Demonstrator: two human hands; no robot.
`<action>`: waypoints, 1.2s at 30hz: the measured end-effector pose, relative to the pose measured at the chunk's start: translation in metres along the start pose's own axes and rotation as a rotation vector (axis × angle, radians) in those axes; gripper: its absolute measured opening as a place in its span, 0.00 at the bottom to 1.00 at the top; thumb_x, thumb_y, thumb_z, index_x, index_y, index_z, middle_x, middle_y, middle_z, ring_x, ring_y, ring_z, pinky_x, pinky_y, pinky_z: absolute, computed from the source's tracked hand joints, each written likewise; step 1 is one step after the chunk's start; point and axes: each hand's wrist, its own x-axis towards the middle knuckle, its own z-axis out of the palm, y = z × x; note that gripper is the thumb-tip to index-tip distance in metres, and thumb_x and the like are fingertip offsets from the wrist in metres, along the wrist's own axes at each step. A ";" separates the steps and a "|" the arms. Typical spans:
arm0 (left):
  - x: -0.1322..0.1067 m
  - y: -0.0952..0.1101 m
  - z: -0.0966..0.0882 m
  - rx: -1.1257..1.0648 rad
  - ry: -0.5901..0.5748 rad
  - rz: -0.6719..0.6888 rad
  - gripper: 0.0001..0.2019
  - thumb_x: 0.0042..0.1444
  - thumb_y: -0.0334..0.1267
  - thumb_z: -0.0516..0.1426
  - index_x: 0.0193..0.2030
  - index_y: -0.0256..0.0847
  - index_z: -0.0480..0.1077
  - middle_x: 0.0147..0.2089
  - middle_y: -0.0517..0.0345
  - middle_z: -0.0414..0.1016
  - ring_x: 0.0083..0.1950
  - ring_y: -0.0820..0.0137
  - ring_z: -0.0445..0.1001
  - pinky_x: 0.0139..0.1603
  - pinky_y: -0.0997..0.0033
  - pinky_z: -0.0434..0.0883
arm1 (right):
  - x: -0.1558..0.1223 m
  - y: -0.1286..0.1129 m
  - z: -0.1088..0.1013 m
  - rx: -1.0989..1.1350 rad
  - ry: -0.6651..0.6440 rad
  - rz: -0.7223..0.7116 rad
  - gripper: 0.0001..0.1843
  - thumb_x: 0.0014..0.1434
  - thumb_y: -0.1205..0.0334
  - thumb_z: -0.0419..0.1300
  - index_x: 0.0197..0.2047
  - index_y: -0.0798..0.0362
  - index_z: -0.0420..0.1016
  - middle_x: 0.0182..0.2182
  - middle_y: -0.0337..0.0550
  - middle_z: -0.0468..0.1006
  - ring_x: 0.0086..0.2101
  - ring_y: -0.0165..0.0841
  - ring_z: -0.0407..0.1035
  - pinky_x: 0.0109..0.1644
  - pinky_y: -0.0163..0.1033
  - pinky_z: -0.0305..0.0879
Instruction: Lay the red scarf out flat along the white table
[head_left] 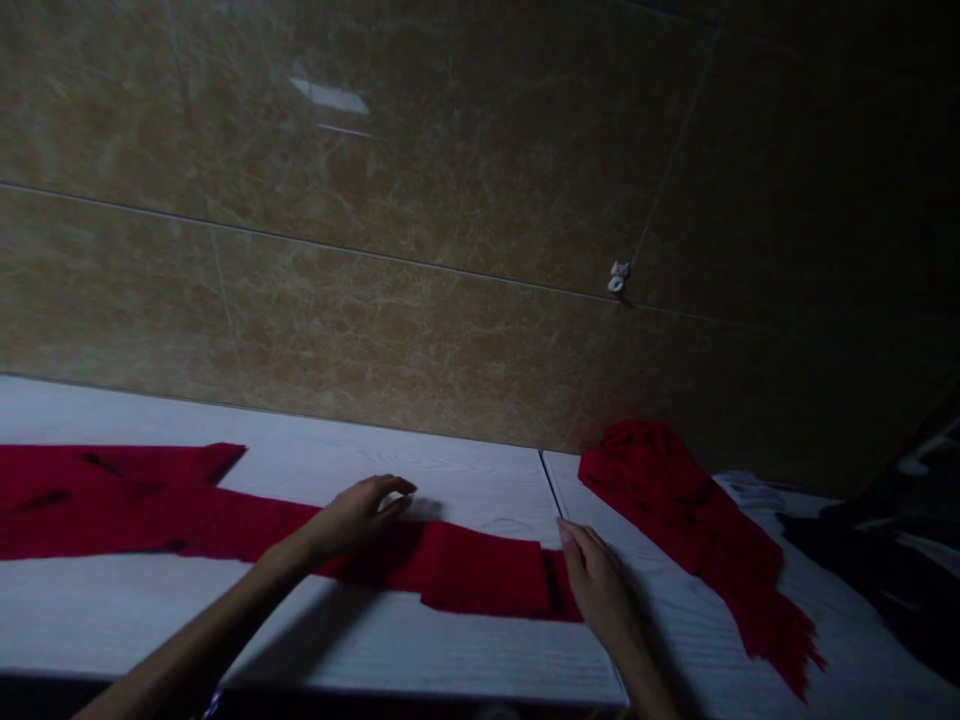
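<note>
White table (450, 655), end of flat red scarf (480, 575) partly under right hand (596, 585)

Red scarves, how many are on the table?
2. The long scarf lies flat across the white table, touched by the left hand and right hand. The fringed scarf lies bunched at the right. The dark right corner may hide more.

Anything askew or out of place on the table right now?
Yes: the second red scarf lies bunched and slanted at right, its fringe near the table edge. The flat scarf under the left hand and right hand looks unevenly doubled at its left end.
</note>
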 end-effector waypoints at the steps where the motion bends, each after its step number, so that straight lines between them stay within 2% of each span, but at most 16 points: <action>1: -0.002 -0.009 -0.004 0.022 -0.029 0.009 0.25 0.66 0.50 0.46 0.56 0.38 0.75 0.56 0.44 0.78 0.55 0.57 0.76 0.58 0.59 0.71 | 0.002 -0.003 -0.001 0.020 0.009 0.034 0.31 0.72 0.51 0.38 0.63 0.54 0.73 0.58 0.54 0.77 0.58 0.41 0.71 0.63 0.48 0.64; 3: -0.004 -0.017 -0.005 0.087 -0.068 0.049 0.24 0.67 0.52 0.46 0.51 0.39 0.77 0.52 0.45 0.79 0.51 0.58 0.76 0.54 0.62 0.71 | 0.004 -0.011 -0.001 0.049 0.001 0.096 0.32 0.71 0.45 0.40 0.62 0.54 0.73 0.51 0.55 0.81 0.51 0.43 0.76 0.56 0.47 0.69; 5: -0.006 -0.016 -0.004 0.164 -0.083 0.111 0.24 0.67 0.54 0.47 0.43 0.40 0.78 0.47 0.46 0.77 0.47 0.60 0.75 0.49 0.64 0.70 | 0.003 -0.019 0.003 0.070 -0.020 0.129 0.33 0.68 0.40 0.47 0.61 0.56 0.73 0.45 0.55 0.83 0.47 0.45 0.77 0.52 0.47 0.70; 8: -0.006 -0.009 -0.004 0.199 -0.114 0.127 0.23 0.65 0.57 0.49 0.36 0.40 0.74 0.41 0.48 0.75 0.41 0.63 0.73 0.43 0.67 0.68 | 0.002 -0.031 0.010 0.120 -0.032 0.119 0.36 0.64 0.42 0.52 0.65 0.59 0.69 0.38 0.52 0.82 0.42 0.45 0.77 0.48 0.46 0.70; 10: -0.005 -0.005 -0.007 0.140 -0.158 0.064 0.23 0.64 0.58 0.49 0.37 0.40 0.72 0.39 0.50 0.75 0.37 0.65 0.71 0.38 0.68 0.66 | 0.001 -0.039 0.013 0.172 -0.020 0.091 0.37 0.63 0.45 0.51 0.68 0.61 0.65 0.36 0.50 0.81 0.39 0.43 0.77 0.47 0.45 0.70; 12: -0.004 -0.005 -0.010 0.054 -0.198 -0.002 0.23 0.64 0.58 0.49 0.42 0.39 0.71 0.36 0.53 0.76 0.34 0.66 0.70 0.34 0.70 0.64 | 0.002 -0.046 0.015 0.235 0.005 0.065 0.37 0.64 0.47 0.49 0.68 0.60 0.64 0.36 0.48 0.79 0.39 0.42 0.75 0.47 0.44 0.70; 15: -0.004 -0.011 -0.015 -0.051 -0.231 -0.034 0.26 0.62 0.59 0.49 0.47 0.38 0.72 0.34 0.53 0.76 0.33 0.66 0.70 0.32 0.71 0.62 | 0.005 -0.052 0.016 0.332 0.044 0.045 0.36 0.65 0.45 0.47 0.68 0.58 0.64 0.36 0.45 0.76 0.37 0.39 0.73 0.46 0.43 0.70; 20: -0.005 -0.020 -0.026 -0.081 -0.321 -0.108 0.31 0.59 0.65 0.49 0.42 0.37 0.76 0.34 0.52 0.77 0.33 0.66 0.70 0.31 0.71 0.62 | 0.009 -0.052 0.016 0.468 0.075 0.043 0.37 0.64 0.40 0.50 0.66 0.57 0.65 0.38 0.45 0.75 0.34 0.36 0.71 0.43 0.41 0.71; 23: -0.007 -0.022 -0.026 -0.043 -0.339 -0.149 0.29 0.58 0.62 0.50 0.41 0.37 0.77 0.35 0.51 0.79 0.35 0.64 0.72 0.32 0.71 0.63 | 0.011 -0.048 0.022 0.526 0.068 0.056 0.37 0.61 0.39 0.53 0.63 0.58 0.68 0.36 0.45 0.75 0.34 0.37 0.72 0.41 0.42 0.72; 31: -0.004 -0.031 -0.012 0.088 -0.258 -0.166 0.19 0.59 0.52 0.52 0.42 0.42 0.78 0.36 0.51 0.80 0.34 0.63 0.75 0.34 0.70 0.66 | 0.013 -0.036 0.031 0.609 0.070 0.098 0.36 0.56 0.39 0.57 0.60 0.56 0.69 0.35 0.45 0.76 0.37 0.40 0.76 0.45 0.44 0.74; 34: -0.003 -0.030 -0.013 0.049 -0.237 -0.161 0.21 0.59 0.54 0.52 0.41 0.40 0.77 0.34 0.52 0.79 0.33 0.64 0.74 0.33 0.70 0.65 | 0.012 -0.036 0.028 0.614 0.080 0.113 0.35 0.57 0.40 0.58 0.60 0.55 0.70 0.35 0.45 0.76 0.38 0.40 0.75 0.44 0.43 0.73; 36: -0.001 -0.029 -0.015 -0.054 -0.249 -0.133 0.25 0.60 0.60 0.50 0.35 0.38 0.74 0.31 0.53 0.75 0.31 0.67 0.69 0.31 0.71 0.62 | 0.012 -0.037 0.025 0.616 0.086 0.125 0.34 0.57 0.40 0.59 0.59 0.54 0.71 0.34 0.44 0.76 0.37 0.40 0.75 0.43 0.43 0.73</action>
